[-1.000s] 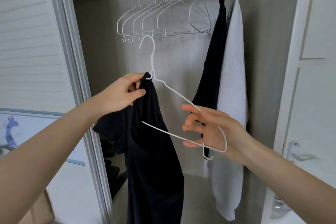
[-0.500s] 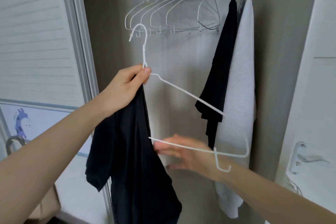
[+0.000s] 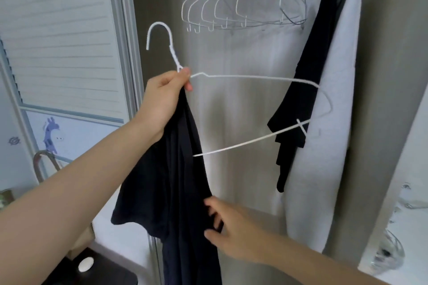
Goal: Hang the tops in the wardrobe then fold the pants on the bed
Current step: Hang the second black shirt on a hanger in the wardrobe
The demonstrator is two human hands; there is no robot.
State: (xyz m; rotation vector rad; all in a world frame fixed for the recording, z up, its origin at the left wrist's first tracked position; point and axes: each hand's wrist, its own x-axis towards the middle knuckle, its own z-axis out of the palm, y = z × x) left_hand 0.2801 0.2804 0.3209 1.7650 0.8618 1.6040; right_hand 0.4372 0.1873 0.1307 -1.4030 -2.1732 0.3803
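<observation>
Here, your left hand [image 3: 165, 99] has its fingers and thumb pinched together round the neck of a white wire hanger [image 3: 254, 78], with the collar end of a dark top [image 3: 176, 192] gathered in the same grip, so the cloth starts right under your fingertips and hangs down below your wrist. The hanger's hook stands above your knuckles, and its free arm sticks out to the right with no cloth on it. Lower down, your right hand [image 3: 234, 233] grips the right edge of the same top, fingers curled into the fabric. Behind the hanger, inside the wardrobe [image 3: 243, 169], a black top [image 3: 308, 90] and a white top [image 3: 328, 146] already hang at the right, touching each other, and a row of bare hangers [image 3: 243, 2] hangs to their left.
</observation>
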